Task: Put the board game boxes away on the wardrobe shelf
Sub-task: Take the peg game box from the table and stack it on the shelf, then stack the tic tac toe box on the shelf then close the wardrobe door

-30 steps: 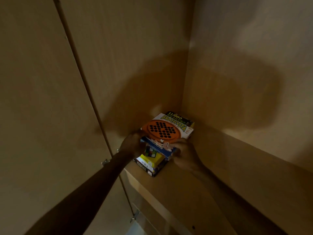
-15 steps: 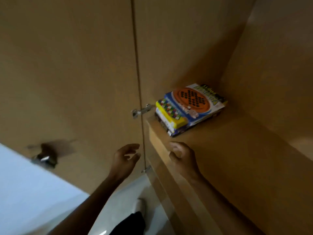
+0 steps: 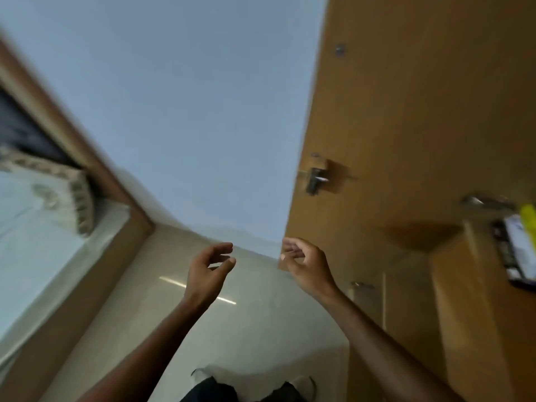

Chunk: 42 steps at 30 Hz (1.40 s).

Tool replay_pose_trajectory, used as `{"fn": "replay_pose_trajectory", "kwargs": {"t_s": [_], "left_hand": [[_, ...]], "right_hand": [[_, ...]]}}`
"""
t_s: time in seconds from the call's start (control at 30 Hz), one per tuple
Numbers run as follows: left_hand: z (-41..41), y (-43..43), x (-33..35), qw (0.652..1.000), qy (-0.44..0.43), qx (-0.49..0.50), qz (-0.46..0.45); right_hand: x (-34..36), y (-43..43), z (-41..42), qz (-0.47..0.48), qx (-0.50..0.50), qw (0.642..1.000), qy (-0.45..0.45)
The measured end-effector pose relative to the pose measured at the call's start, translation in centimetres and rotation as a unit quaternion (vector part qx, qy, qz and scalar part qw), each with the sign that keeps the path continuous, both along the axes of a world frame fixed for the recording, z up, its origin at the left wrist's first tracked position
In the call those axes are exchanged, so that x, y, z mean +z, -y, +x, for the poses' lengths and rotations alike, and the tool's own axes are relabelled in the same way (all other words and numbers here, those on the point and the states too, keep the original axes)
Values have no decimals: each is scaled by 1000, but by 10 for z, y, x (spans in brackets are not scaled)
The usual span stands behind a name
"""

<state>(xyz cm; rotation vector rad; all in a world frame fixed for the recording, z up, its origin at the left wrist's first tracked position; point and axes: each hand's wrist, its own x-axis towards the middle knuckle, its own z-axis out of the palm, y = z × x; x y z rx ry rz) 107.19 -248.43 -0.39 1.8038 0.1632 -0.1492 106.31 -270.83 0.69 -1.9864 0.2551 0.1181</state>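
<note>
**Hanging empty below the shelf: 2 hands, boxes stacked at the right edge**

Both hands are held up in front of the person, apart from each other, and nothing is gripped in either. The left hand (image 3: 210, 271) is seen over the pale floor (image 3: 255, 323), its fingers loosely curved and its thumb near the fingertips, with a gap left between them. The right hand (image 3: 307, 265) is raised at about the same height, its fingers also loosely curled. It is seen against the lower corner of the open wardrobe door (image 3: 406, 111); whether the door is touched cannot be told.

The board game boxes (image 3: 516, 248) are found at the far right of the view, cut off by the picture's edge and blurred. They are stacked flat on the wardrobe shelf (image 3: 470, 314), near its front edge, and a yellow strip is visible at the top of the stack. The boxes are well apart from both hands.

A metal fitting (image 3: 315, 178) is fixed to the inner face of the door, near its edge. A plain light wall (image 3: 174, 111) is seen behind the hands. At the left, a bed (image 3: 26, 242) with a wooden frame and a patterned pillow (image 3: 79, 198) is shown. At the bottom, dark trousers (image 3: 211, 391) and a light shoe (image 3: 304, 385) are visible.
</note>
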Motion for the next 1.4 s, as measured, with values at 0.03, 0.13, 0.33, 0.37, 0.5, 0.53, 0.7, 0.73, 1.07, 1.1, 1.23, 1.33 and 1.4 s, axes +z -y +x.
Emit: {"fn": "replay_pose_trajectory", "kwargs": {"t_s": [0.03,0.13,0.33,0.37,0.5,0.53,0.7,0.73,1.07,1.1,1.23,1.33,1.4], "left_hand": [[-1,-27,-1,1000,5,28,0],[-4,-119,0,994,10,113,-2],[-39,-284,11,961,57,270,11],[-49,-299,15,956,58,289,7],[-94,-389,7,902,72,426,-7],[-101,-406,7,887,72,456,-8],[-161,-483,2,801,82,593,-8],[-180,-511,2,769,86,633,-4],[-295,-606,3,568,76,819,-1],[-310,-610,3,545,73,835,-1],[-385,-625,-4,440,76,895,-2],[-443,-635,-10,372,76,925,-4],[-490,-643,-13,326,79,942,-7]], "right_hand": [[1,-26,9,-1,24,1000,1],[6,-116,42,2,104,995,2],[17,-300,67,-1,265,964,24],[23,-319,64,3,284,958,29],[24,-444,66,-1,410,911,44],[27,-470,67,-4,440,897,46],[25,-607,48,-2,573,818,47],[26,-654,38,0,613,789,43],[31,-877,-71,3,805,591,55],[32,-894,-88,2,820,570,52],[32,-961,-176,0,877,478,55],[28,-1002,-252,5,906,420,54],[24,-1027,-314,6,924,378,60]]}}
